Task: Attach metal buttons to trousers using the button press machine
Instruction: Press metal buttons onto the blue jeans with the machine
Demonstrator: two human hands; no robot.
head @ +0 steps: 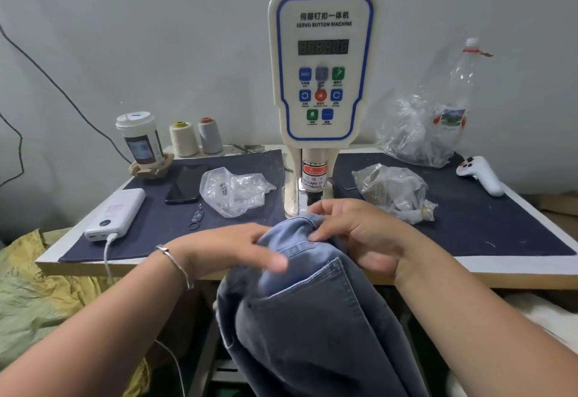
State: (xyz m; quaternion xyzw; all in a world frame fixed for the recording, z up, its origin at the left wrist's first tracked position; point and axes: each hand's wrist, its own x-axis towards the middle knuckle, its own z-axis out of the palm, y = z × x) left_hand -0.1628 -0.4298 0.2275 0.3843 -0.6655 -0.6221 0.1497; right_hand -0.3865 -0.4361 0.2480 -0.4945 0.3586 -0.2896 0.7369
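- Trousers (312, 318): blue denim, hanging off the front edge of the counter (469, 234), with the waistband end bunched up just in front of the press head of the button machine (323, 62). Not under the punch yet, as far as I can tell.
- Right hand (353, 237) has its grip pinched on the top edge of the waistband, fingers curled round the fabric. Left hand (231, 249) is blurry; its fingers look mostly straight, resting against the denim rather than clamping it, so I'd call that one open.
- Biggest risk: fingertips sitting right by the punch (the sticker literally says take care of your finger). If the press fires while the right hand is that near, it's a pinch.
- Second risk: the fabric is folded over itself, so a button could go through two layers or land crooked.
- The loose plastic bags (234, 190) on either side could snag or get dragged in.
- Hard to make out: the lower die is hidden behind the hands, no button visible anywhere, and the machine's display is unreadable.
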